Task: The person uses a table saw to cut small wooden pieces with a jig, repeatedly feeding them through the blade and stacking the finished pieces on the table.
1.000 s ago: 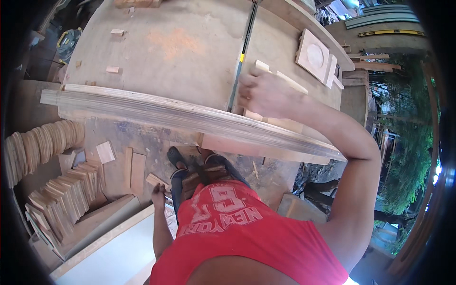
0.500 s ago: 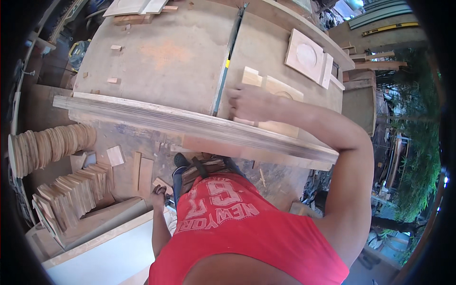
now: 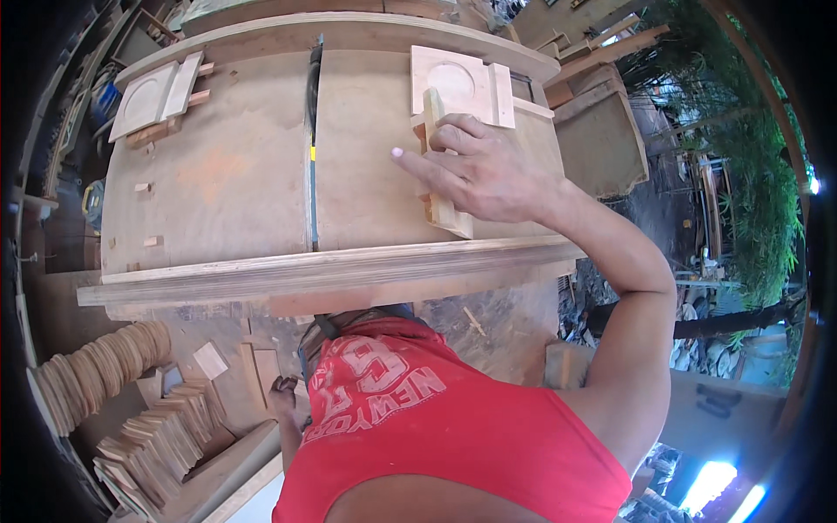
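My right hand (image 3: pixel 493 170) grips a pale wooden board (image 3: pixel 448 216) that stands on edge on the workbench, its index finger stretched out to the left. Just beyond the fingers, a wooden panel with a round recess (image 3: pixel 432 64) lies flat, partly covered by the upright board. My left hand (image 3: pixel 283 397) hangs low at my left side, below the bench edge. Its fingers look curled, and anything inside them is too dark and small to make out.
A dark slot with a yellow mark (image 3: pixel 313 153) splits the bench top (image 3: pixel 366 174). Another recessed panel (image 3: pixel 139 103) rests on blocks at the far left. Small wood offcuts (image 3: pixel 153 241) lie nearer. On the floor at left stand rows of round wooden discs (image 3: pixel 105 370) and thin boards (image 3: pixel 166 436).
The board that lay flat near the front edge is now tipped up on its edge in my right hand. The view has shifted to the right.
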A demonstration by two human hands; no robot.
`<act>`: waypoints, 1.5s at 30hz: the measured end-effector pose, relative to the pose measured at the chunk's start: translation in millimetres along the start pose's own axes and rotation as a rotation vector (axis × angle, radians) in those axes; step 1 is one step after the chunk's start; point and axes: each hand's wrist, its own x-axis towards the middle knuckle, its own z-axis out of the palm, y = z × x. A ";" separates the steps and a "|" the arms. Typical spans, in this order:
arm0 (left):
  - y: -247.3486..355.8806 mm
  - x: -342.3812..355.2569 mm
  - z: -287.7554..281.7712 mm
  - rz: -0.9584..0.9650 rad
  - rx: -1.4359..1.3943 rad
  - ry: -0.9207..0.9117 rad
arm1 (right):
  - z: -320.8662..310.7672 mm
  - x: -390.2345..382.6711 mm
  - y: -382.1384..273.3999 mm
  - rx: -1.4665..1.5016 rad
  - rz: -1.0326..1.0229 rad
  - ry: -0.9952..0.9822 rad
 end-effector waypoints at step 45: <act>464.2 -73.1 -54.3 1.627 0.561 0.113 | 102.4 47.7 -124.9 0.621 0.668 -0.556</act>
